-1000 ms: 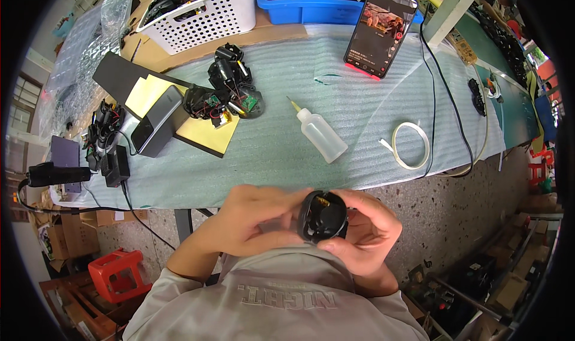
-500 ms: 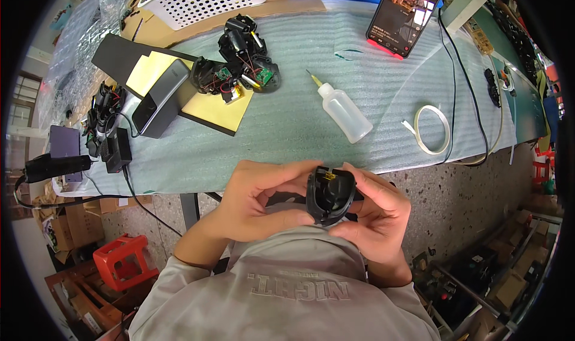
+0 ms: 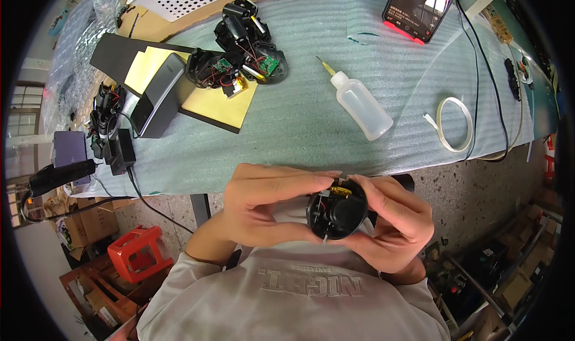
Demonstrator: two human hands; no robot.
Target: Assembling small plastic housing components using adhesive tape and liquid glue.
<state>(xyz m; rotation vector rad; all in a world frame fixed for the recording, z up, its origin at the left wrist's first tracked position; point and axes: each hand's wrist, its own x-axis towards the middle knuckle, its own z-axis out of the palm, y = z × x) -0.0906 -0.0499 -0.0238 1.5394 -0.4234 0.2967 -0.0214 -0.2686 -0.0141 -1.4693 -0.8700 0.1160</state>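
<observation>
Between my two hands is a round black plastic housing (image 3: 339, 212), its open face turned up toward me. A dark cylindrical part, a yellow-wrapped piece and thin wires show inside it. My left hand (image 3: 257, 203) pinches the housing's left rim, thumb below and fingers above. On the other side my right hand (image 3: 398, 221) is closed round its right edge; some of those fingers are hidden behind it. Beyond the hands, on the foam-covered bench (image 3: 287, 137), lie several similar opened black housings (image 3: 245, 50) with green boards and red wires.
A clear squeeze bottle (image 3: 362, 107) with a needle tip lies on the bench, near a coil of white strip (image 3: 454, 124). A phone (image 3: 421, 8) stands at the back. Left are a grey box-shaped device (image 3: 159, 95), yellow sheets (image 3: 223, 108) and cables. A red stool (image 3: 139, 254) stands below.
The housing has turned so its open face and inner parts show more fully. Both hands still hold it, the right a little farther right. The whole view has shifted slightly.
</observation>
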